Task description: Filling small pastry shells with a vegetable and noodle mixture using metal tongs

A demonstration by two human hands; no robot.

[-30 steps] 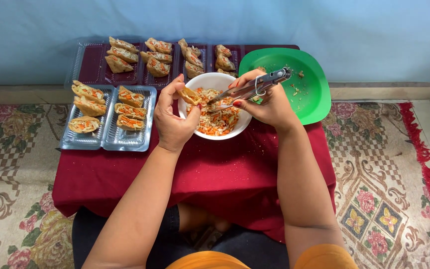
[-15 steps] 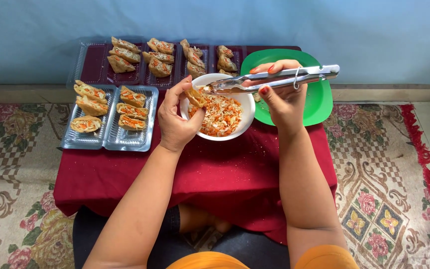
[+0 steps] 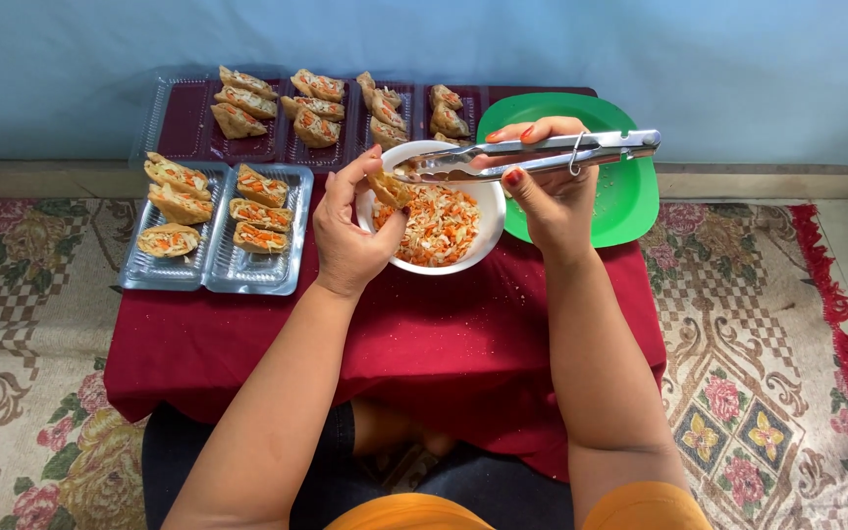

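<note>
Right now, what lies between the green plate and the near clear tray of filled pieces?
In the head view, the white bowl of shredded salad sits between the green plate and the clear tray, on the red cloth.

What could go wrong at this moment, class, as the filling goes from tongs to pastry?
1. The tongs carry loose shreds toward the pastry in the left hand; some may drop onto the red cloth rather than into the bowl.
2. The pastry is pinched by fingertips only, so pushing in filling might tear it or knock it loose.
3. The bowl sits between both hands; a nudge from the right hand could shift it.
</note>
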